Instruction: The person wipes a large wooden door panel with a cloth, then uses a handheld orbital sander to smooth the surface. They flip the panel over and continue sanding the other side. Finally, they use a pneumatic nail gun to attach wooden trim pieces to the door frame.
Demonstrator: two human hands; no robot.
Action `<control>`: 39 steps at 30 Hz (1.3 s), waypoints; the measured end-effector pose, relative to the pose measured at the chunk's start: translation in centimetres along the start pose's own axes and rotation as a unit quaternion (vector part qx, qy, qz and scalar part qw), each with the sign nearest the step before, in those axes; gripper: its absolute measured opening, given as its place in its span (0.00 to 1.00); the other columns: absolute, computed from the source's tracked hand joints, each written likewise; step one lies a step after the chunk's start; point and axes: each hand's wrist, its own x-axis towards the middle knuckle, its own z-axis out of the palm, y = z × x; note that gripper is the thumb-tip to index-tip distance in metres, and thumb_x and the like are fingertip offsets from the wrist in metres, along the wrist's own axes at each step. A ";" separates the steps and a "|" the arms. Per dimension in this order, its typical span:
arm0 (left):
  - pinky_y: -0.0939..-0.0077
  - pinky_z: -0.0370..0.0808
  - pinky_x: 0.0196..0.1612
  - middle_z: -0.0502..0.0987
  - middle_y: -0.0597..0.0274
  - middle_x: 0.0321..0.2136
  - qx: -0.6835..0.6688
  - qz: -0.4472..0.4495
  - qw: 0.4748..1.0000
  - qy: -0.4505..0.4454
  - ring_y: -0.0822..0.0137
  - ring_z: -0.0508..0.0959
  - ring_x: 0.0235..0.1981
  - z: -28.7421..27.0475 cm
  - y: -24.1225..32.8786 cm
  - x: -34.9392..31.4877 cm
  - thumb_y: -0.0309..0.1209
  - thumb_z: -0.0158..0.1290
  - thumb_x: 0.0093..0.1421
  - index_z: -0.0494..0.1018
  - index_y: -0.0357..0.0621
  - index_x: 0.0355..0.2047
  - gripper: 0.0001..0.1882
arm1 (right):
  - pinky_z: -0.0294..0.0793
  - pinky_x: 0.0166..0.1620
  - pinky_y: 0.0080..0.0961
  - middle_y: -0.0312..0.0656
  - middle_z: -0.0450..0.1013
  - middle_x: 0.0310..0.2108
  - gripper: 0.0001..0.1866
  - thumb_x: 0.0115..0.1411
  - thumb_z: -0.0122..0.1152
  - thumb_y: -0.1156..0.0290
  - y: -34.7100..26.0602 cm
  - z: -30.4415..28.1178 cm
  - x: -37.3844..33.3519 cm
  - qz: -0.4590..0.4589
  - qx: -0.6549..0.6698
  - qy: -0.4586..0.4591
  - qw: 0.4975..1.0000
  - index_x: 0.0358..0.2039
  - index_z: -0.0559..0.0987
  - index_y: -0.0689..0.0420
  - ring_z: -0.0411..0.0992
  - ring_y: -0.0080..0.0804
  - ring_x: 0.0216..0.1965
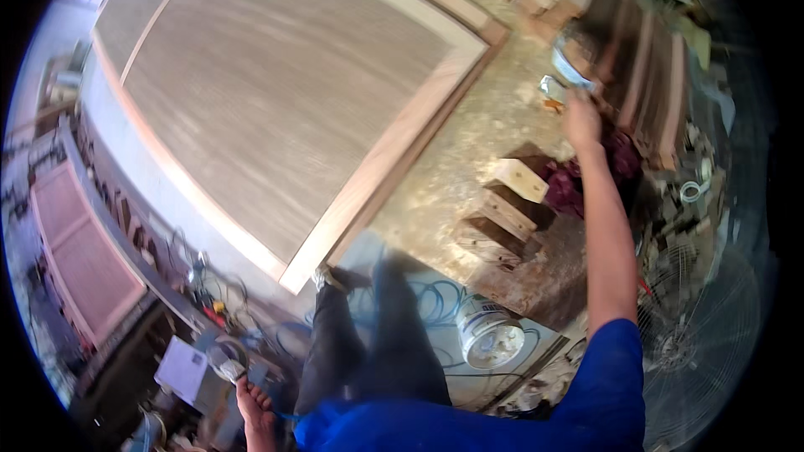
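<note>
In the head view, the person's left hand (254, 408) was low in the picture, left of the legs, its fingers curled around the lower end of a pale-tipped tool (232, 370), too small to identify. The tool pointed up and away from the body, near a pale box (182, 372). The right hand (581, 120) stretched far forward over a worn, yellowish work surface (427, 209), its fingertips at the near edge of a light-rimmed bowl (572, 69); blur hid whether they gripped anything, so its state could not be told. Just left of those fingers lay a small silvery item (552, 86), with an orange piece (554, 105) below it. The bowl stood beside a row of wooden strips (641, 75). Nearer the body, a dark red cloth (565, 191) lay partly under the right forearm, and pale wooden blocks (517, 178) stood just left of it. A large framed wooden panel (293, 100) filled the upper left. Below the work surface, a white bucket (490, 335) stood on the floor near loops of blue hose (431, 297), and a round fan (695, 343) was at the lower right.
</note>
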 end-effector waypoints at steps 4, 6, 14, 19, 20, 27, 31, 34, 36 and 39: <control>0.80 0.49 0.14 0.56 0.80 0.14 -0.079 0.023 0.997 -0.003 0.80 0.55 0.11 -0.2 -2.1 -1.8 0.46 0.50 0.78 0.62 0.60 0.24 0.22 | 0.74 0.60 0.37 0.50 0.78 0.54 0.21 0.70 0.55 0.73 -7.4 -7.4 -4.9 0.056 0.468 -0.005 0.882 0.62 0.76 0.61 0.77 0.42 0.54; 0.79 0.48 0.14 0.55 0.80 0.14 -0.109 -0.013 0.993 0.034 0.80 0.52 0.12 2.5 -1.9 -2.5 0.43 0.51 0.77 0.62 0.59 0.24 0.21 | 0.71 0.63 0.32 0.46 0.77 0.54 0.20 0.75 0.57 0.68 -16.5 -14.8 -9.4 -0.004 0.455 -0.046 0.889 0.63 0.74 0.63 0.74 0.35 0.56; 0.79 0.47 0.15 0.54 0.79 0.15 -0.071 -0.065 0.995 -0.003 0.80 0.51 0.13 2.4 -2.8 1.1 0.41 0.51 0.75 0.61 0.57 0.25 0.19 | 0.75 0.39 0.38 0.47 0.73 0.34 0.03 0.68 0.64 0.78 -41.1 -22.9 -22.2 -0.196 0.532 -0.157 0.809 0.41 0.80 0.63 0.74 0.45 0.34; 0.79 0.47 0.16 0.56 0.78 0.15 -0.018 -0.072 0.997 -0.002 0.80 0.53 0.13 0.6 -2.6 2.2 0.39 0.50 0.75 0.61 0.56 0.26 0.18 | 0.77 0.43 0.39 0.44 0.76 0.39 0.11 0.60 0.67 0.81 -44.4 -22.3 -18.9 -0.366 0.389 -0.026 0.845 0.44 0.85 0.59 0.77 0.46 0.41; 0.79 0.47 0.16 0.56 0.78 0.15 -0.003 -0.068 0.998 -0.016 0.80 0.53 0.13 0.0 -2.3 2.4 0.39 0.50 0.75 0.61 0.56 0.26 0.18 | 0.77 0.45 0.40 0.43 0.76 0.39 0.12 0.59 0.66 0.81 -44.9 -22.7 -17.4 -0.393 0.383 -0.039 0.835 0.44 0.86 0.57 0.77 0.47 0.42; 0.79 0.47 0.17 0.56 0.80 0.15 0.016 -0.048 0.998 -0.028 0.82 0.53 0.13 -2.1 -1.2 4.2 0.38 0.52 0.75 0.61 0.57 0.26 0.18 | 0.76 0.47 0.43 0.42 0.75 0.40 0.15 0.53 0.63 0.80 -48.4 -22.2 -14.0 -0.552 0.312 -0.068 0.770 0.41 0.85 0.52 0.77 0.46 0.43; 0.80 0.47 0.17 0.56 0.80 0.15 0.007 -0.044 0.999 -0.022 0.82 0.53 0.13 -2.3 -1.7 4.2 0.37 0.52 0.75 0.61 0.57 0.26 0.18 | 0.76 0.48 0.42 0.41 0.73 0.39 0.15 0.53 0.63 0.80 -48.6 -22.2 -13.6 -0.559 0.315 -0.072 0.764 0.42 0.84 0.52 0.76 0.45 0.44; 0.80 0.46 0.16 0.55 0.81 0.15 -0.002 -0.040 0.999 -0.014 0.82 0.52 0.13 -1.4 -2.2 3.7 0.37 0.52 0.75 0.61 0.57 0.26 0.18 | 0.76 0.47 0.41 0.40 0.73 0.39 0.13 0.54 0.63 0.79 -48.5 -21.1 -14.0 -0.566 0.313 -0.070 0.760 0.40 0.84 0.53 0.76 0.43 0.43; 0.80 0.47 0.15 0.56 0.79 0.14 -0.002 -0.049 0.999 -0.009 0.81 0.52 0.12 -1.4 -3.3 4.0 0.38 0.51 0.76 0.61 0.56 0.26 0.19 | 0.76 0.47 0.41 0.40 0.73 0.38 0.13 0.54 0.63 0.79 -50.4 -22.2 -15.4 -0.574 0.330 -0.077 0.745 0.40 0.84 0.54 0.76 0.43 0.42; 0.80 0.47 0.15 0.56 0.79 0.14 -0.014 -0.056 0.998 -0.010 0.81 0.52 0.12 -0.8 -3.9 3.5 0.38 0.51 0.76 0.61 0.56 0.26 0.19 | 0.77 0.46 0.41 0.40 0.73 0.37 0.10 0.56 0.62 0.76 -50.2 -22.3 -14.6 -0.582 0.324 -0.078 0.742 0.39 0.84 0.55 0.76 0.43 0.41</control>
